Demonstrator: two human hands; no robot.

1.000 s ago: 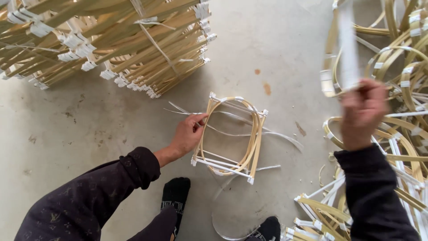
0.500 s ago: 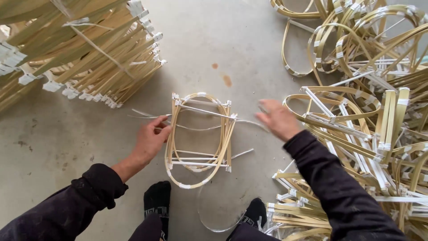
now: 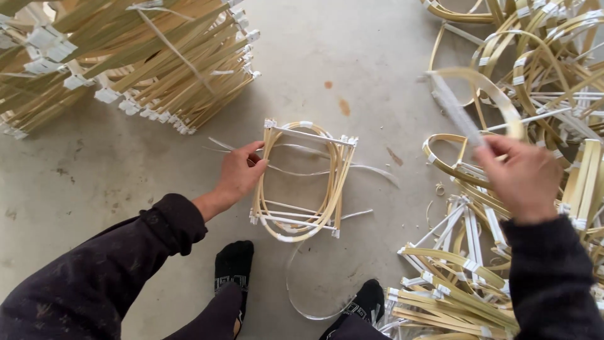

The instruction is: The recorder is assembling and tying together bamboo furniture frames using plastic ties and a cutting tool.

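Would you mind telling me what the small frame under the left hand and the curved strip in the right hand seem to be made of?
The frame under the left hand looks like split bamboo or cane: pale yellow, matte slats bent into loops, with white tape-like bindings at the corners. The curved strip held by the right hand has the same yellow, thin, flexible look, though it is blurred. The floor looks like bare grey concrete.

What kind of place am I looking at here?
Probably a small craft workshop, worked at floor level. A bare concrete floor holds a stack of tied bamboo frames and a loose pile of bent strips; the left hand steadies a half-built frame.
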